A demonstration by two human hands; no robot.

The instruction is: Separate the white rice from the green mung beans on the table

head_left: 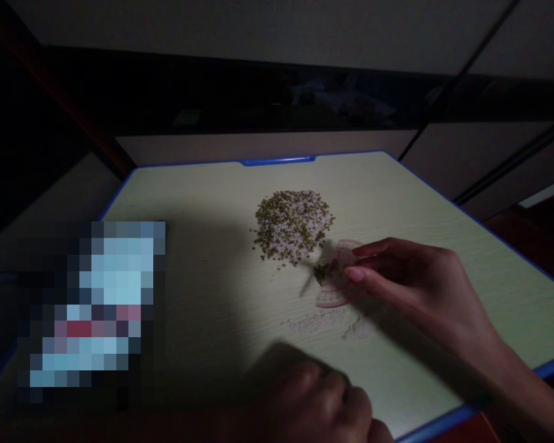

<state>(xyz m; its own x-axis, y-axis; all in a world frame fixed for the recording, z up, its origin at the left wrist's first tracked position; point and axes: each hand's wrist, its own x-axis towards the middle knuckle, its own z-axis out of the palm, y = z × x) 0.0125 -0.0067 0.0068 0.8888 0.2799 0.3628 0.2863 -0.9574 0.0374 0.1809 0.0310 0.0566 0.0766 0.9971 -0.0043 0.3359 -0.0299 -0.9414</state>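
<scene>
Pink protractor (335, 277) in your right hand (410, 283), just below the seed pile (293, 224).
Fingertips pinch its right edge; the pile lies up-left, mid-table (443, 215). Your left hand (323, 400), loosely curled and empty, rests at the near edge.

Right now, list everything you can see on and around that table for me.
Table: one, pale wood-grain top with blue edging, fills the middle of the view.
Pile of small seeds or beans: one heap, olive-green and pale mixed, centre of the table.
Protractor: one, clear pinkish plastic, right of centre, a few grains beside it.
White grains: a thin scatter, just nearer than the protractor.
Blurred patch: one, bluish, left side; contents cannot be told.
Right hand: fingers on the protractor's edge.
Left hand: curled, in shadow at the table's near edge; whether it holds anything cannot be told.
</scene>
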